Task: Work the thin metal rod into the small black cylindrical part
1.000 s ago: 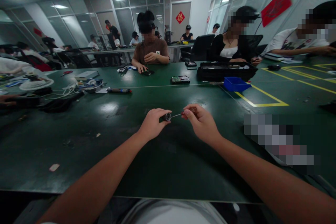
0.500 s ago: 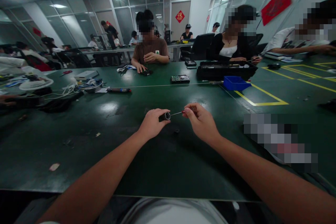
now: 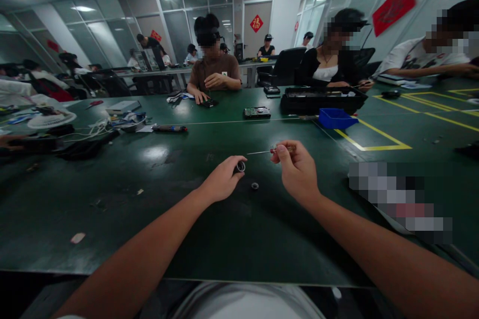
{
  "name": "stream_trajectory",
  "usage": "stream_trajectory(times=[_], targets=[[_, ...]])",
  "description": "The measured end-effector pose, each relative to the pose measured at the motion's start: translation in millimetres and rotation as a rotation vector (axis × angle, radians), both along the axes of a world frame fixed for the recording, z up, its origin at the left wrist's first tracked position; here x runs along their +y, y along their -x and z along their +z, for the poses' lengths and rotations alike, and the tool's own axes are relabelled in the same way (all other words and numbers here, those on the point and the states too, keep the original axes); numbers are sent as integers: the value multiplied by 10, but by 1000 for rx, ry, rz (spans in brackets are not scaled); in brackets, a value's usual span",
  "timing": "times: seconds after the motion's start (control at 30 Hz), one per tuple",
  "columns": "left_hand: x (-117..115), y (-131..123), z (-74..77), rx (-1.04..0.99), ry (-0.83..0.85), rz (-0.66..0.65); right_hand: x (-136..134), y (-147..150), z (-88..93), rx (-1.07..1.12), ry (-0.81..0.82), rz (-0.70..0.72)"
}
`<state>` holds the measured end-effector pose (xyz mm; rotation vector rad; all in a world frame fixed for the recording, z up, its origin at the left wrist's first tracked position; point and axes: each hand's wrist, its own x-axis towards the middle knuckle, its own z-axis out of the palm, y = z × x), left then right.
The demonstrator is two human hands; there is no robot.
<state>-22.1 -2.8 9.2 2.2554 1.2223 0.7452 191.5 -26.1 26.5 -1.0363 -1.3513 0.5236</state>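
My left hand (image 3: 221,179) is closed around a short dark cylinder (image 3: 240,166), whose round end with a light rim faces right. Most of its body is hidden by my fingers. In my right hand (image 3: 298,169) is a screwdriver (image 3: 287,148) with a reddish see-through handle and a thin metal shaft. The shaft points left, its tip just above and right of the cylinder and apart from it. On the table below the two hands lies a small round dark piece (image 3: 255,186) with a lighter centre.
A second screwdriver-like tool (image 3: 170,128) lies at the left beyond my hands. Further back are a hard drive (image 3: 257,112), a blue bin (image 3: 337,118) and a long black casing (image 3: 324,100). A blurred-out packet (image 3: 396,199) lies at right. Co-workers sit across the green table (image 3: 209,249).
My right hand has drawn the screwdriver up and to the right, away from the cylinder. The small round piece on the table now shows more plainly below the hands.
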Motion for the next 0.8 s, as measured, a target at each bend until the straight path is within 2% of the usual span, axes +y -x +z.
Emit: stream_trajectory(times=[0.13,0.37,0.47,0.63,0.8], targets=[[-86,-71,18,141,-2,-88,4,-6,-16,-22,-4,0],[-129,-240,-26,518,-169,-170,34,-1,-52,-44,26,10],[-117,-286,-42,580,-185,-181,42,-2,-61,-54,37,30],[-78,-229,-29,433,-107,-166,38,-8,-47,-62,43,30],[19,-14,63,93,14,10,31,-8,-24,-66,44,17]])
